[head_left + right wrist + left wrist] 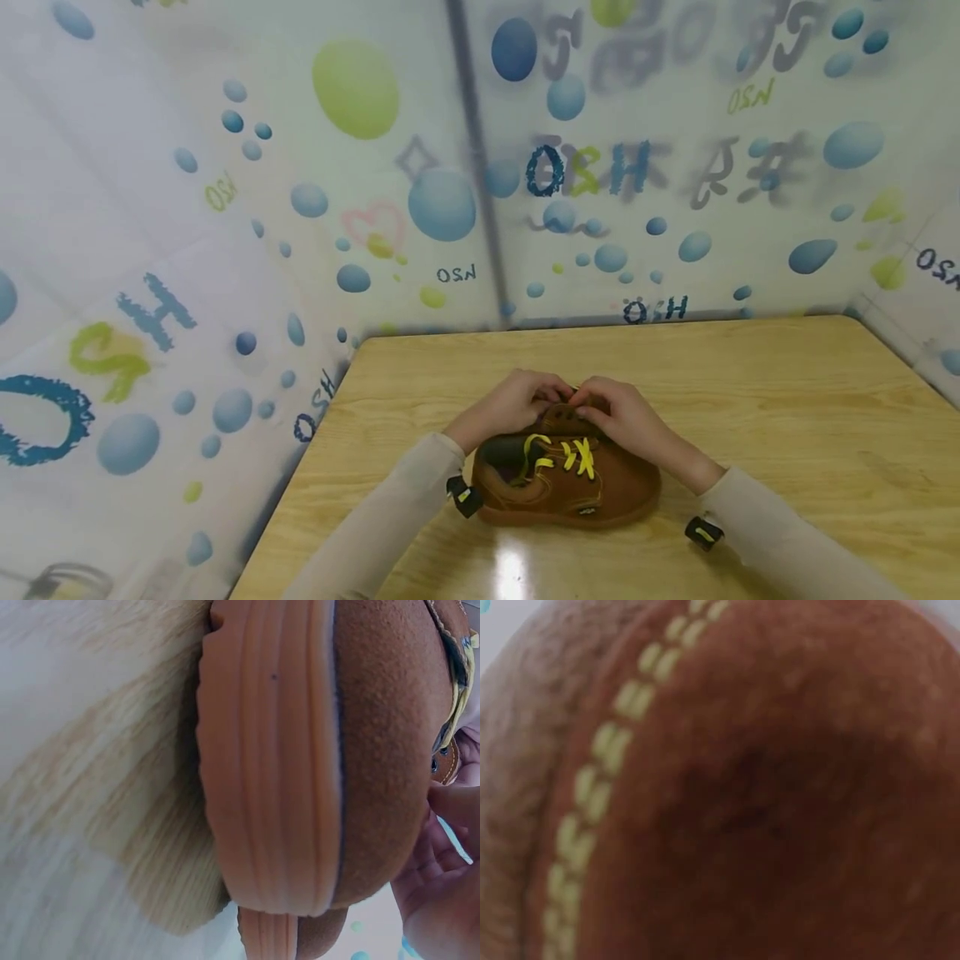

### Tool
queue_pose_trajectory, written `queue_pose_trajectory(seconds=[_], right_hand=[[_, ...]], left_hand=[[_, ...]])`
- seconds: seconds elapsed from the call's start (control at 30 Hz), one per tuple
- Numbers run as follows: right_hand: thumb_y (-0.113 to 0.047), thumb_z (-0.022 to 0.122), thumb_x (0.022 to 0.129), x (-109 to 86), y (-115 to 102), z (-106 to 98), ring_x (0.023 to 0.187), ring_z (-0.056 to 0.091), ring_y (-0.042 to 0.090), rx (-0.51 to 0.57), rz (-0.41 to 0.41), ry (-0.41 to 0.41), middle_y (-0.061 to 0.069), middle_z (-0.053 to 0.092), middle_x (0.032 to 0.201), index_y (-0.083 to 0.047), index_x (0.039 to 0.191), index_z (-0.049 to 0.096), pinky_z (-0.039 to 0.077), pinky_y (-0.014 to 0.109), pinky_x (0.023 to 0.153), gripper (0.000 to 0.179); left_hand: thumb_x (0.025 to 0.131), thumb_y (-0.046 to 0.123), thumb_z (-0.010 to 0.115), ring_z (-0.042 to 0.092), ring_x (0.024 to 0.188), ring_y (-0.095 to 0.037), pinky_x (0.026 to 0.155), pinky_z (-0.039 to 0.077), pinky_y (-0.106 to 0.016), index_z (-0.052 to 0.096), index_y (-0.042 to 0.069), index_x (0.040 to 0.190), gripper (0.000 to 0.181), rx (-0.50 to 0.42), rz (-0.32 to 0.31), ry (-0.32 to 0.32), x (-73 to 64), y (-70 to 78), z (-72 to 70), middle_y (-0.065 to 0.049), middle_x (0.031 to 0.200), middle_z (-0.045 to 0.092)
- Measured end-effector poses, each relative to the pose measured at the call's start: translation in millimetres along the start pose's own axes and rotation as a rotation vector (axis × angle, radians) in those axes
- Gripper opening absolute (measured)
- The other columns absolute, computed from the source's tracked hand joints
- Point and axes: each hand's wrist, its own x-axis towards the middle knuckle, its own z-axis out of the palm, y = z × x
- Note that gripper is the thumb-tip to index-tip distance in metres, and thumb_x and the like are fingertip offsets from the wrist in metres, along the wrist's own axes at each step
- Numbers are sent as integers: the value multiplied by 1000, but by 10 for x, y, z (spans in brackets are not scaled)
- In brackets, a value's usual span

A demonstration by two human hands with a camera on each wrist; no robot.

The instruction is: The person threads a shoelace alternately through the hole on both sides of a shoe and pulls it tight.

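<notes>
A brown shoe with yellow laces stands on the table, its toe pointing right. Right behind it is a second brown shoe, mostly hidden; its eyelet flap shows above the front shoe. My left hand reaches over the heel end and pinches the edge of that flap with bent fingers. From the toe side my right hand meets it, thumb and index finger pinched at a bit of yellow shoelace by the flap. The left wrist view is filled by brown leather with double yellow stitching.
The shoes stand on a light wood table. A white curtain with blue and green spots hangs behind the far edge and along the left side. A black wrist camera sits near the front shoe's heel.
</notes>
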Motion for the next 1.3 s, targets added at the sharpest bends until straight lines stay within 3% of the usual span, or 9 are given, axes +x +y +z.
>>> queue_pose_trajectory(seconds=[0.33,0.5,0.7,0.9,1.03,1.3], right_hand=[[-4,67,92,1,30,22,85,65,6,47,6,2,-1,70,100,-20,102,70,54,25,74,19],[-4,66,92,-3,26,20,84,65,6,61,8,2,-1,70,99,-20,102,70,54,25,74,19],[-3,67,92,-14,13,15,84,65,5,76,22,3,1,70,99,-18,101,71,55,25,73,19],[-2,66,92,-17,-2,18,84,65,5,80,34,-2,1,70,100,-18,101,71,54,25,73,19],[-1,66,92,-24,-4,18,84,65,5,97,43,-4,2,70,100,-17,101,70,55,25,73,19],[-1,65,92,-33,17,13,83,66,4,130,57,-7,4,70,100,-16,101,70,55,25,73,18]], left_hand=[[96,-3,59,71,98,-15,87,54,-19,68,12,115,26,-124,-42,32,-16,-52,18,-5,113,72],[96,-4,58,70,99,-13,86,54,-20,68,13,115,27,-152,-51,8,-29,-75,3,-5,113,71],[92,-13,53,70,102,-14,86,53,-18,66,13,118,38,-129,-34,-27,-20,-62,0,-7,116,70],[95,-6,56,71,97,-13,83,53,-20,65,14,115,30,-181,-50,-1,-15,-64,7,-6,108,72],[92,-11,54,71,97,-12,81,53,-19,66,16,113,36,-162,-56,-12,-14,-66,6,-5,110,71],[91,-14,51,71,98,-13,82,53,-18,64,15,116,40,-124,-2,-33,11,-62,21,-6,111,72]])
